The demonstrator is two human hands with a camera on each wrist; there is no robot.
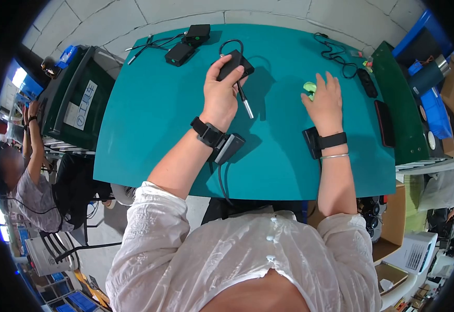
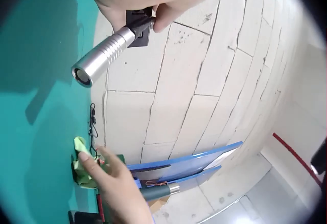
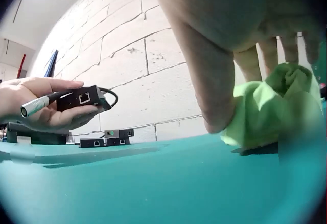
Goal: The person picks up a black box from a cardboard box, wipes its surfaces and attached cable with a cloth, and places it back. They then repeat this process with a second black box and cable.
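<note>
My left hand (image 1: pixel 219 104) grips a small black box (image 1: pixel 244 66) above the table, thumb on one side and fingers on the other. A socket shows on the box's end in the right wrist view. From it loops a short black cable, its silver cylindrical connector (image 2: pixel 104 55) hanging below the hand. Over to the right, my right hand (image 1: pixel 324 106) reaches palm down over a crumpled light green cloth (image 3: pixel 260 114) on the table. Its fingers are extended and spread, thumb at the cloth's near side and the other fingers behind it.
Two similar black boxes (image 1: pixel 180 54) with cables lie at the table's back left. A black cord (image 1: pixel 336 55), a black adapter (image 1: pixel 366 82) and a dark phone-like slab (image 1: pixel 384 124) line the right side, beside a green panel (image 1: pixel 405 114). Another person (image 1: pixel 34 192) sits at far left.
</note>
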